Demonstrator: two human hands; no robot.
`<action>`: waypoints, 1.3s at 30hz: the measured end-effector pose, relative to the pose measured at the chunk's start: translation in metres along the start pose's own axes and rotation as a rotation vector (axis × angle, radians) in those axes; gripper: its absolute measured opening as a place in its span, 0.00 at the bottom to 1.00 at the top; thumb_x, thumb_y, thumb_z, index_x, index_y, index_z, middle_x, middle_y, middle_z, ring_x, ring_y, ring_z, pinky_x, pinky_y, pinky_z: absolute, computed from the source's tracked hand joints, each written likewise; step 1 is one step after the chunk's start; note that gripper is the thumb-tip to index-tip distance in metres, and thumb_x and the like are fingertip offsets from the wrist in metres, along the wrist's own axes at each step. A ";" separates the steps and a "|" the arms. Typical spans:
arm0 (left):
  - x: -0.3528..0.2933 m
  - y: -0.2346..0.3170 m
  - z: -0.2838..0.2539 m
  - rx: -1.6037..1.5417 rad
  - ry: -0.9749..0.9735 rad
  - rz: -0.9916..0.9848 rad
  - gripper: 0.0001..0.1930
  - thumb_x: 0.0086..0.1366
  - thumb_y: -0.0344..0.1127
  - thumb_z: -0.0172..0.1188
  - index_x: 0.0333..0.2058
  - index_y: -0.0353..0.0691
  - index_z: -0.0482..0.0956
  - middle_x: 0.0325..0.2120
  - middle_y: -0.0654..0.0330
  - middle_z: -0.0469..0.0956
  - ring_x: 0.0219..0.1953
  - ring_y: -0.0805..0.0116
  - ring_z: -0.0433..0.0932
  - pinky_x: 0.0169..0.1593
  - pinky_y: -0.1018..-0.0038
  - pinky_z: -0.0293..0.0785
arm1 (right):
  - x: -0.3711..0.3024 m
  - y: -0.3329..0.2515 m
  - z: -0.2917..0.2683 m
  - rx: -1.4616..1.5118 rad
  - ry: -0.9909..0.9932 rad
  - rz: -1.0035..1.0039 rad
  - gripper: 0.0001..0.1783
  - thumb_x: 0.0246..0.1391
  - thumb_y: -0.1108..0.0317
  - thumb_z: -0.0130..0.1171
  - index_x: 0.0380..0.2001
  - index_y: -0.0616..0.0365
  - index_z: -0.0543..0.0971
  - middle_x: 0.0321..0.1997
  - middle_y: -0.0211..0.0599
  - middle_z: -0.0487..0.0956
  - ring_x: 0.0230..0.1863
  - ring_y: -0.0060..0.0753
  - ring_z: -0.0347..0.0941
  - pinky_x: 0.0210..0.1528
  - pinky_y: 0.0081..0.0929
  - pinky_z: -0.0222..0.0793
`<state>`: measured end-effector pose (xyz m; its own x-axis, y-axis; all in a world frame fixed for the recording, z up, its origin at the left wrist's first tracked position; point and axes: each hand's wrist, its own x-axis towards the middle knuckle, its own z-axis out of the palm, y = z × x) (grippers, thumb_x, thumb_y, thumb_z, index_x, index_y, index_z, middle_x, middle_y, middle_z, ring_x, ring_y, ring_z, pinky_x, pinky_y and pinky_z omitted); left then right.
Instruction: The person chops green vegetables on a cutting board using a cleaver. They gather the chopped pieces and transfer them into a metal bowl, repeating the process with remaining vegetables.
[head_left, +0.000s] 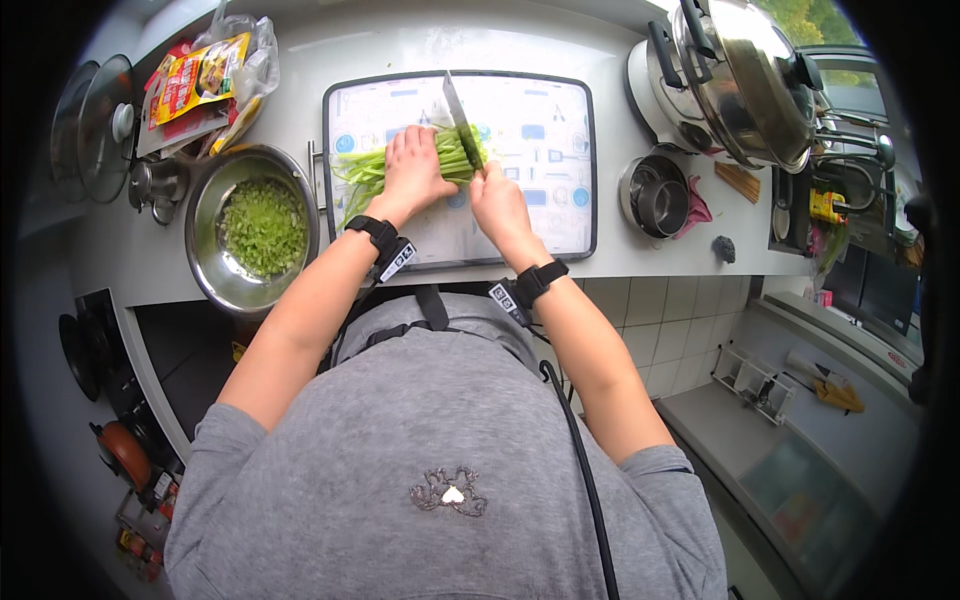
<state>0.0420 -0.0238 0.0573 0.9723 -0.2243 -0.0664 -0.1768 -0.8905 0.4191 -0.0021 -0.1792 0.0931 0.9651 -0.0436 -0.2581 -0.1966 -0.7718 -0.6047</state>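
Observation:
On a white patterned cutting board [540, 215] with a dark rim lies a bundle of thin green stalks [358, 172], perhaps celery. My left hand [411, 172] presses down on the bundle, its fingers curled over the stalks. In my right hand [498, 205] is the handle of a kitchen knife [461, 118]. The blade stands at the right end of the bundle, its tip pointing away from me. A little chopped green [482, 134] lies against the blade. The knife's handle is mostly hidden by my fingers.
Left of the board, a steel bowl [200, 245] holds chopped greens. Behind it are food packets [200, 85] and a glass lid [105, 130]. To the right stand small metal pots [662, 200], a pink cloth [696, 208] and a large steamer pot [745, 90].

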 end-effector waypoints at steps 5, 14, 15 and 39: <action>0.000 -0.002 0.000 -0.018 0.002 0.005 0.47 0.36 0.44 0.77 0.57 0.36 0.67 0.52 0.49 0.69 0.57 0.48 0.67 0.63 0.57 0.62 | -0.020 -0.008 -0.029 0.046 0.024 -0.023 0.13 0.65 0.63 0.49 0.40 0.64 0.71 0.28 0.66 0.80 0.34 0.71 0.78 0.39 0.59 0.73; 0.000 -0.001 0.001 -0.008 0.002 -0.003 0.45 0.38 0.44 0.76 0.57 0.36 0.68 0.52 0.49 0.69 0.57 0.49 0.66 0.63 0.58 0.61 | -0.030 -0.024 -0.036 0.000 -0.036 0.024 0.14 0.65 0.63 0.48 0.40 0.66 0.72 0.31 0.67 0.79 0.37 0.71 0.77 0.41 0.58 0.71; 0.000 -0.001 0.001 -0.017 0.005 0.000 0.45 0.38 0.45 0.75 0.57 0.36 0.68 0.52 0.49 0.69 0.57 0.49 0.66 0.63 0.58 0.61 | -0.028 -0.021 -0.032 -0.008 -0.038 0.022 0.14 0.65 0.63 0.48 0.40 0.66 0.72 0.31 0.67 0.79 0.37 0.71 0.77 0.41 0.58 0.71; 0.000 0.000 -0.002 -0.031 -0.016 -0.014 0.47 0.38 0.44 0.76 0.58 0.36 0.67 0.53 0.48 0.69 0.59 0.49 0.66 0.65 0.58 0.60 | -0.023 -0.021 -0.029 -0.045 -0.024 -0.012 0.13 0.64 0.63 0.49 0.41 0.64 0.73 0.30 0.66 0.80 0.36 0.70 0.77 0.40 0.57 0.72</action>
<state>0.0419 -0.0233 0.0591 0.9720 -0.2182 -0.0870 -0.1579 -0.8812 0.4456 -0.0154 -0.1807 0.1339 0.9629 -0.0192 -0.2693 -0.1763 -0.8002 -0.5733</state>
